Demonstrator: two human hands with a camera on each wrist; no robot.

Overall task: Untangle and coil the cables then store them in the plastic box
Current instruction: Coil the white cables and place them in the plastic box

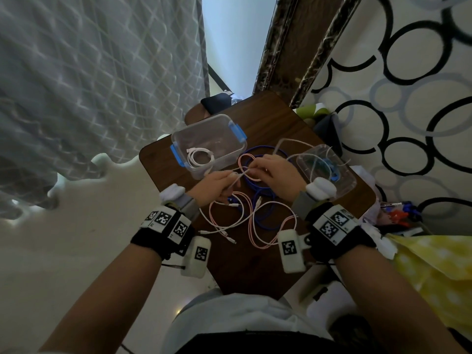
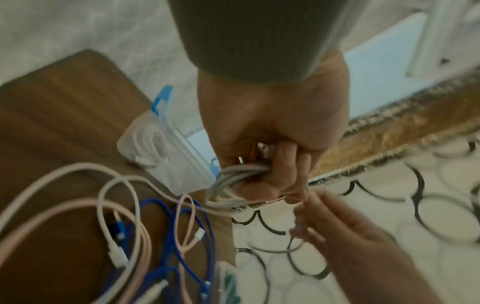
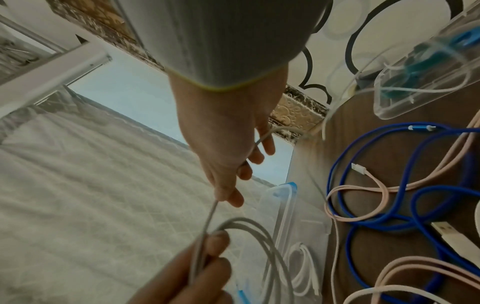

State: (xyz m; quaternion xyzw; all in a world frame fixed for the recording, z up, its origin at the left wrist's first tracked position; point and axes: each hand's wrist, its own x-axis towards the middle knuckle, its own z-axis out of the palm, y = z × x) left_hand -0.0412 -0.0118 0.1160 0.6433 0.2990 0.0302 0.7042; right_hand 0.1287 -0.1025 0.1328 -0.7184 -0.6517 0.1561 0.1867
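My left hand (image 1: 226, 181) grips a few loops of a grey-white cable (image 2: 233, 174) in its fist, above the brown table (image 1: 245, 264). My right hand (image 1: 258, 168) pinches the free strand of the same cable (image 3: 207, 218), which runs through its fingers (image 3: 233, 198) down to the coil. The clear plastic box (image 1: 231, 131) with blue clips stands open just beyond my left hand. A coiled white cable (image 1: 200, 157) lies inside it. Pink cables (image 1: 258, 226) and a blue cable (image 1: 265, 192) lie tangled on the table under and near both hands.
The clear box lid (image 1: 342, 185) lies on the table's right side, with a thin cable looping over it. A patterned curtain (image 1: 89, 85) hangs at left. Clutter and a yellow dotted cloth (image 1: 434, 277) sit off the table's right edge.
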